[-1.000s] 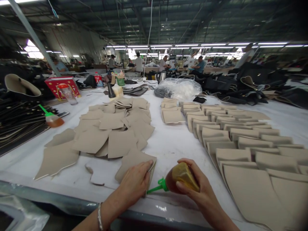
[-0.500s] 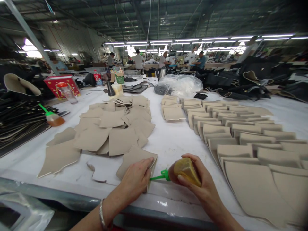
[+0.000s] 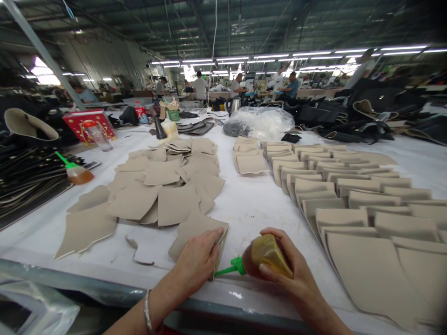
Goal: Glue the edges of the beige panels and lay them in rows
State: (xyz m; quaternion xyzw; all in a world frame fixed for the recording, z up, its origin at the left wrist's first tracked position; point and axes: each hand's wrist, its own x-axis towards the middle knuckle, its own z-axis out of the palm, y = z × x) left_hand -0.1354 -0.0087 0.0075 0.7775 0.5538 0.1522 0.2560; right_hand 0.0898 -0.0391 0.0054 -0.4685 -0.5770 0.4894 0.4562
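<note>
On the white tabletop near the front edge lies a beige leather-like piece (image 3: 188,228). My left hand (image 3: 199,253) presses on it with fingers close together, holding it against the table, and a bracelet circles that wrist. The underside of this hand is hidden. A squeeze bottle (image 3: 267,256) of amber liquid is gripped in my right hand (image 3: 291,265), tilted onto its side. Its green nozzle (image 3: 226,269) points left, and the tip is at the piece's right edge near its lower corner. Whether liquid comes out cannot be made out.
Loose beige pieces (image 3: 178,204) lie heaped to the left. Overlapping rows of bent beige pieces (image 3: 335,218) fill the right side. A second green-tipped bottle (image 3: 78,173) rests at far left by stacked black pieces (image 3: 28,181). Clear plastic (image 3: 261,122) lies behind; people work far back.
The bottle's nozzle has moved down along the piece's right edge, toward me. My right hand shifted slightly with it; my left hand has stayed put.
</note>
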